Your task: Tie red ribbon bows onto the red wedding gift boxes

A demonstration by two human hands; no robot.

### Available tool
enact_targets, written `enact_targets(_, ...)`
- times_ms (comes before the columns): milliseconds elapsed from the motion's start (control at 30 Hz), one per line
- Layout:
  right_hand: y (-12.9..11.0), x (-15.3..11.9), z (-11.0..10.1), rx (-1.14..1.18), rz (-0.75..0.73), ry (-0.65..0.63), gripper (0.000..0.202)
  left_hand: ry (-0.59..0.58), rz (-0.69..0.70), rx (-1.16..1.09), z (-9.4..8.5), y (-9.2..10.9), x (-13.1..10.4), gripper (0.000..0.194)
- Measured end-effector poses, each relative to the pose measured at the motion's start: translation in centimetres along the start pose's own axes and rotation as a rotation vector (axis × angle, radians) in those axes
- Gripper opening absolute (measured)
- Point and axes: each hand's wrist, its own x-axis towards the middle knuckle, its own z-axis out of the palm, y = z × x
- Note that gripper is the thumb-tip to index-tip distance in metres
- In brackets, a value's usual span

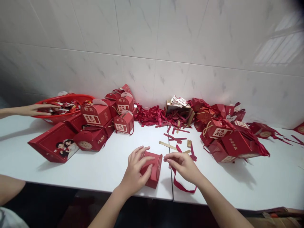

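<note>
A small red gift box (155, 180) sits near the front edge of the white table. Across its top rests my left hand (139, 167), fingers spread and not wrapped round it. Just right of the box, my right hand (184, 164) pinches the end of a dark red ribbon (181, 187). The rest of that ribbon hangs in a loop down to the table. Beyond my right hand lie loose red strips (175, 138) and gold strips (167, 145).
Stacked red boxes (96, 114) stand at left, more boxes (219, 128) at right. A ribbon pile (152, 115) and an open carton (190, 115) are by the wall. Another person's hand (45, 109) reaches into a red basin (59, 118). A seam (171, 180) divides the tables.
</note>
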Motion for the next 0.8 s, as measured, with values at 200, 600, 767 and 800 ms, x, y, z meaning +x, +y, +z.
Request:
enact_targets(200, -0.1, 0.1, 0.5, -0.065, -0.066, -0.077, 0.011, -0.033, 0.015, 0.068, 0.1, 0.6, 0.9, 0.023)
enact_targets(600, -1.6, -0.2, 0.3, -0.310, -0.131, -0.117, 0.016, -0.062, 0.019, 0.113, -0.2, 0.9, 1.5, 0.018)
enact_targets(767, -1.8, -0.3, 0.1, -0.402, -0.177, -0.113, 0.015, -0.065, 0.023, 0.114, -0.3, 1.0, 1.6, 0.020)
enact_targets(800, -1.9, -0.2, 0.1, -0.418, -0.188, -0.113, 0.015, -0.064, 0.026, 0.112, -0.4, 1.0, 1.6, 0.020)
